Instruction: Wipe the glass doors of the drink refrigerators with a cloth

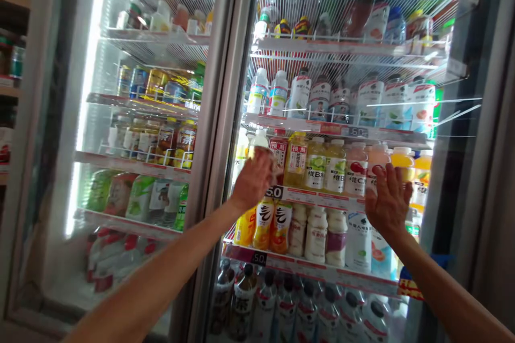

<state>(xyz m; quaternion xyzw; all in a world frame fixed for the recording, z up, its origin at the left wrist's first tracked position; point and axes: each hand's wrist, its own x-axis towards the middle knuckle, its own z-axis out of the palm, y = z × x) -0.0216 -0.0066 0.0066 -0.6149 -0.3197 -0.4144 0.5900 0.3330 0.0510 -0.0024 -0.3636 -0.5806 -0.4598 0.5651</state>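
Observation:
I face an open drinks fridge. My left hand reaches to the third shelf, its fingers curled round a pale bottle with a white cap at the row's left end. Beside it stand a red-labelled bottle and yellow-green vitamin drinks. My right hand is raised with fingers stretched and apart, resting against the shelf front just below the pink bottles, holding nothing. The left hand's fingertips are slightly blurred.
The glass door stands swung open at the right. A second fridge section behind a closed glass door is on the left. Wire shelves above and below carry several bottles; dark tea bottles fill the bottom row.

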